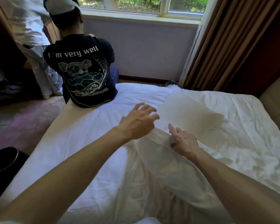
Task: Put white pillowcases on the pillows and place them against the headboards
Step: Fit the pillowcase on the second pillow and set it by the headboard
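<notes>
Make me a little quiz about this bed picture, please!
1. True or false: the left hand has its fingers spread open.
2. Which one pinches the pillowcase? A left hand, B right hand.
3. Fill in: someone in a dark T-shirt sits on the edge of the ____.
Key: 1 true; 2 B; 3 bed.

1. Hands: two, the left hand (139, 122) and the right hand (183, 141).
2. Pillowcase (184, 110): one.
3. Bed (87, 143): one.
4. Other persons: two, the seated person (82, 70) and the standing person (27, 25).
5. Bins: two, the near bin (3, 160) and the far bin (172, 84).
6. Window (136, 5): one.
</notes>
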Available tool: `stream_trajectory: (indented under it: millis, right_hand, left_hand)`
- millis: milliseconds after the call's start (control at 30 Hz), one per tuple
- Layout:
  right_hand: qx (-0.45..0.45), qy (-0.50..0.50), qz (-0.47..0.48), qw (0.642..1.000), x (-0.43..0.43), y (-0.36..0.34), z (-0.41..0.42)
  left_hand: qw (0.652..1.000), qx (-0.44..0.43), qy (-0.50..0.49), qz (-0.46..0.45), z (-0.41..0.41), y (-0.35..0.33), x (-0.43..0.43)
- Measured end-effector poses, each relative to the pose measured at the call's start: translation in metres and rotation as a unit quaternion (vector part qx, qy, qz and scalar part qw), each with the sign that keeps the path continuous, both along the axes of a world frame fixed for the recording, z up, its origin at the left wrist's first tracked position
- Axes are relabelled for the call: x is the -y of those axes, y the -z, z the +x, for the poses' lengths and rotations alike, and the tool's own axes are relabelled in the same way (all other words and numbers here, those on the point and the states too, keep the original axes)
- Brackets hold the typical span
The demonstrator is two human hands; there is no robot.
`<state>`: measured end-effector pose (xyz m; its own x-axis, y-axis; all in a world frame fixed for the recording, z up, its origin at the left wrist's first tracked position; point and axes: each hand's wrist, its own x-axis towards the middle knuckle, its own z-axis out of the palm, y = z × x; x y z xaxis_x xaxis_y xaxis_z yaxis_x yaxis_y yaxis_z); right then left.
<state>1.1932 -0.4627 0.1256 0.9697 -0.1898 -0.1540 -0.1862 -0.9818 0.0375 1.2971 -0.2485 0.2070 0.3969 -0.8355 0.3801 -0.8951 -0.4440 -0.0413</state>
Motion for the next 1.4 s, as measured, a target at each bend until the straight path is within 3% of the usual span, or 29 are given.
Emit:
stream_trajectory:
  millis: [133,233,400,667,967,1133,1267,1333,1400]
  right_hand:
    - [0.015,0.029,0.034,0.999,0.007,0.003,-0.015]
    - [0.004,0.070,0.057,0.996,0.021,0.010,-0.039]
    - [-0.040,0.177,0.075,0.981,0.062,0.020,-0.090]
    - [-0.081,0.264,0.084,0.957,0.141,0.024,-0.177]
    - [0.019,0.264,-0.027,0.964,0.213,0.022,-0.237]
    - [0.049,0.260,-0.028,0.964,0.234,0.034,-0.247]
    - [0.102,0.193,-0.001,0.976,0.241,0.041,-0.259]
    - [0.067,0.134,0.055,0.987,0.241,0.047,-0.264]
    - [0.004,0.143,0.127,0.982,0.243,0.042,-0.263]
  left_hand:
    - [0.978,-0.018,0.045,0.204,-0.017,0.027,0.046]
    - [0.961,0.025,0.066,0.269,-0.029,0.047,0.071]
    - [0.961,0.107,0.097,0.238,-0.050,0.063,0.114]
    - [0.956,0.055,0.113,0.264,-0.077,0.092,0.180]
    - [0.968,-0.035,0.098,0.228,-0.071,0.092,0.247]
    - [0.946,-0.047,0.154,0.281,-0.061,0.090,0.269]
    - [0.937,-0.041,0.193,0.290,-0.039,0.090,0.260]
    - [0.934,-0.020,0.217,0.283,-0.033,0.090,0.248]
    - [0.938,-0.001,0.232,0.258,-0.035,0.091,0.240]
